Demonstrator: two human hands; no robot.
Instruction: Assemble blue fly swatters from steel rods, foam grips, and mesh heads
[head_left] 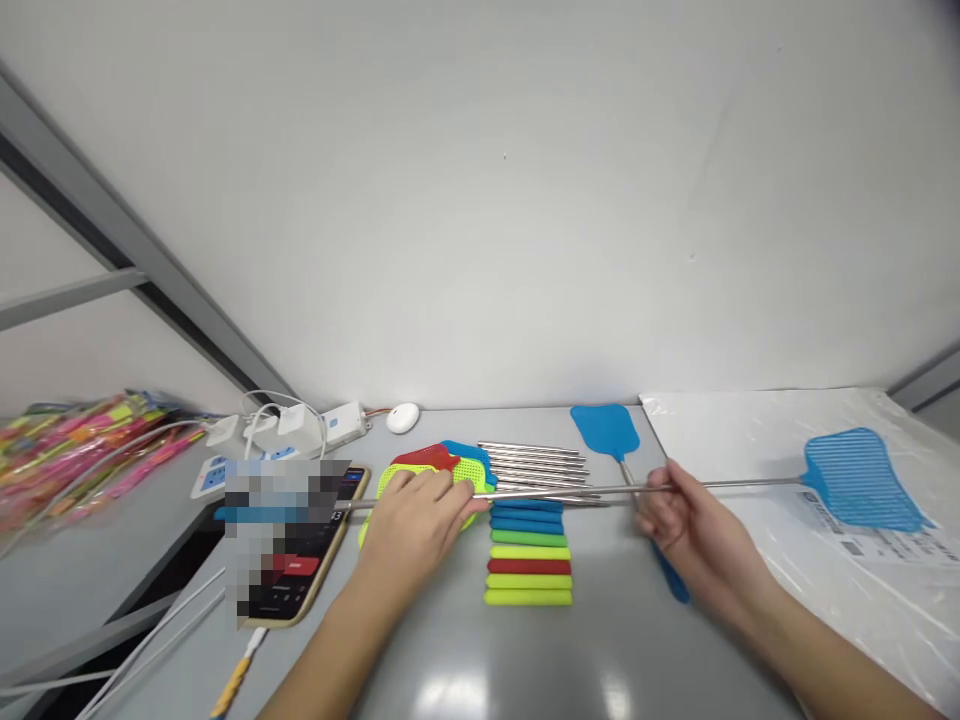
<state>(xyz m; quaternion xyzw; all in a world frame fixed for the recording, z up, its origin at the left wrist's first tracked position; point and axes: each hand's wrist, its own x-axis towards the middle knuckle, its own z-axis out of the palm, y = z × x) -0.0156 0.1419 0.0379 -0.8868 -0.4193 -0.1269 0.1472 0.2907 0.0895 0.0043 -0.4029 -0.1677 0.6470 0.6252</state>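
Note:
A blue fly swatter (862, 480) with a long extended metal rod lies crosswise over the table, its head at the right and a blue handle end at the left, partly under a blurred patch. My left hand (420, 520) is closed round the rod near the handle. Farther along, my right hand (694, 530) grips the same rod. Under and behind my left hand are red, blue and yellow-green swatter heads (427, 457). Between my hands lie several metal rods (532, 460) and a column of coloured handles (529, 567). Behind my right hand rests another blue fly swatter (604, 430).
At the left lie a phone (330, 560), a power strip (208, 478) with white plugs, cables and a white case (403, 418). Bagged colourful items (97, 450) sit farther left. White plastic packaging (750, 425) covers the right side. A wall (480, 220) stands behind.

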